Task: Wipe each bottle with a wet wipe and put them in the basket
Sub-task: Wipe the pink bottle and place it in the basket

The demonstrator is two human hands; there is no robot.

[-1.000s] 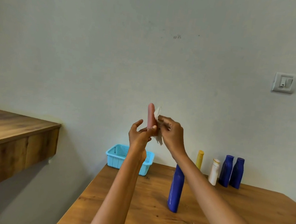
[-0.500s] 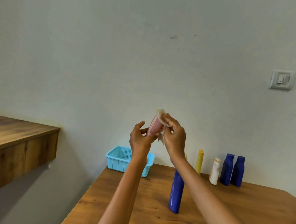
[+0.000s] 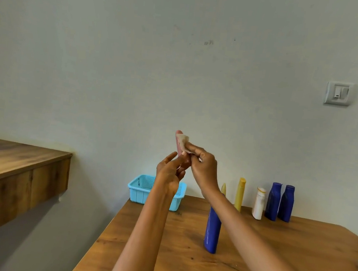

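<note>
Left hand (image 3: 169, 174) grip around pink bottle (image 3: 178, 145), right hand (image 3: 203, 166) pinching wet wipe (image 3: 183, 139) against it

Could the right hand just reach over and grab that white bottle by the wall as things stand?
Probably not at once. The right hand is raised, pressing the wet wipe against the pink bottle held by the left hand. Nothing blocks the way to the white bottle, but its grip is occupied.
</note>
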